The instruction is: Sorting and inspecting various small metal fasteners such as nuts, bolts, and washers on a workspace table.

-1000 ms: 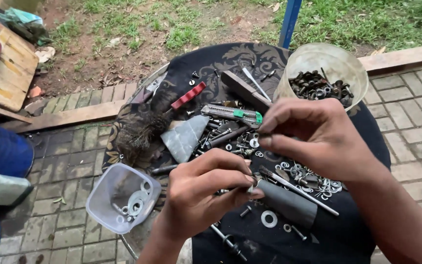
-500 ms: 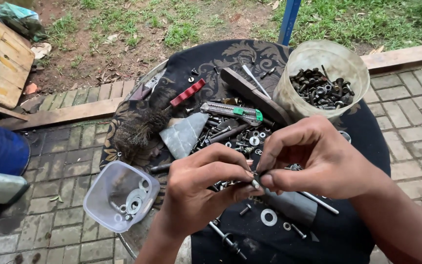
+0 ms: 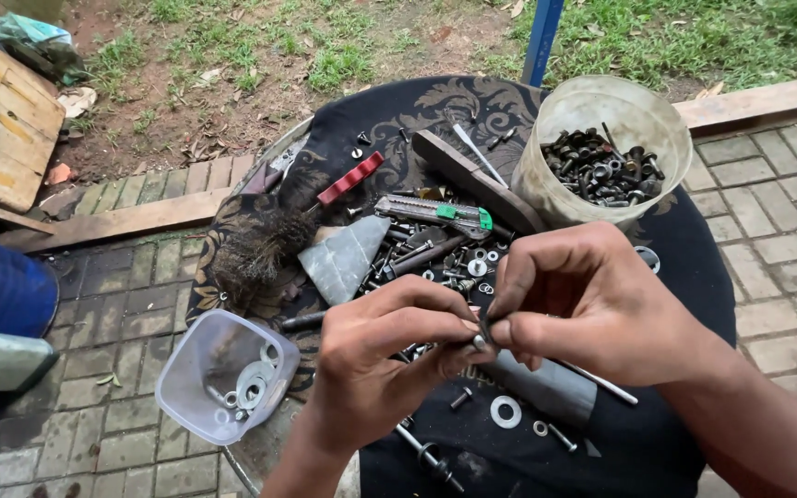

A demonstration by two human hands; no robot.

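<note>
Bolt (image 3: 483, 334) between both hands' fingertips (image 3: 500, 330)

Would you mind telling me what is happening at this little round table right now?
A person is working over a round table covered with a dark patterned cloth and strewn with screws, washers and tools. The left hand and right hand meet at the fingertips, pinching a small metal fastener between them. A tall plastic tub of dark nuts and bolts stands behind; a small clear container with washers sits at the left edge.
</note>
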